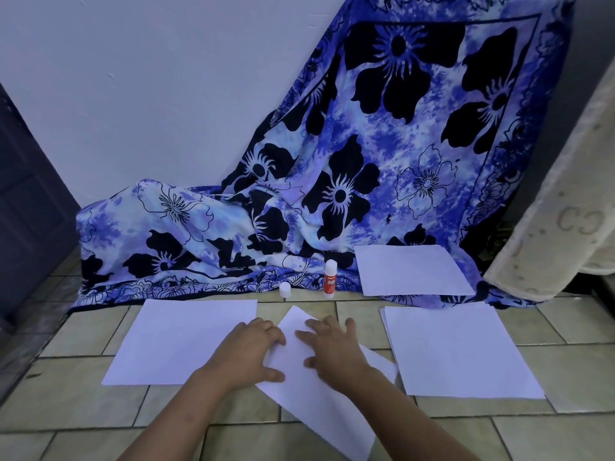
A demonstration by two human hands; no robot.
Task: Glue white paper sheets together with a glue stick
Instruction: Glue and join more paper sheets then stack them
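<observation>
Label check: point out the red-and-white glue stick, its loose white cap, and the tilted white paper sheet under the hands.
Red-and-white glue stick (330,281), head view, red label.
Loose white cap (285,290), head view, side wall.
Tilted white paper sheet (307,404), head view, bare middle.

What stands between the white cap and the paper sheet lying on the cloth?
The glue stick stands there, upright and uncapped, between the cap and the sheet on the cloth. The head view shows it.

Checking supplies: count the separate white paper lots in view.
4: left sheet on the tiles; tilted sheet under the left hand and right hand; right stack on the tiles; far sheet on the blue cloth. Stacked sheets may be hidden.
</observation>
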